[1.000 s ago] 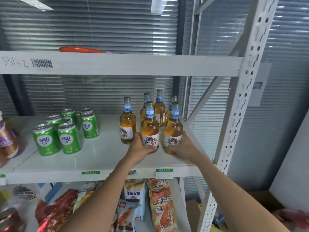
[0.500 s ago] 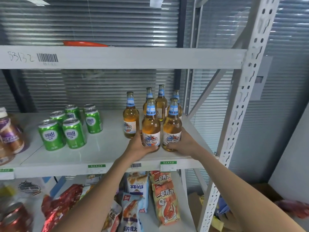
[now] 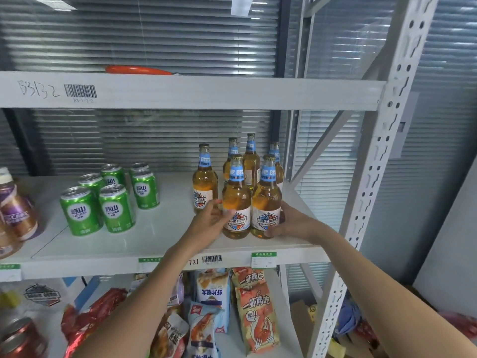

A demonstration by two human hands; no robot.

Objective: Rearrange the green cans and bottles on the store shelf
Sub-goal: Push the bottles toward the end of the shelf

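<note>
Fingers [image 3: 216, 205] of the left hand [image 3: 206, 223] curl round the left side of the front-left bottle [image 3: 236, 200], thumb lying across its label; fingers of the right hand [image 3: 293, 223] wrap the right side of the front-right bottle [image 3: 266, 197], mostly hidden behind the glass, with only a thumb tip showing near its base. Both bottles stand upright, touching each other, near the front edge of the middle shelf [image 3: 144, 244], right of centre in the frame. Four more bottles [image 3: 205, 182] stand behind and beside them, the rear ones partly covered by the front pair. At centre left, well apart from the bottles, six green cans [image 3: 117, 208] cluster on the same shelf, the back ones half hidden. At the far left edge a brown drink bottle [image 3: 16, 210] is cut off by the frame. On the upper shelf [image 3: 180, 91] only the top of an orange thing [image 3: 138, 70] shows; what it is cannot be told. Snack bags [image 3: 255, 311] fill the lower shelf, partly hidden by both forearms.
</note>
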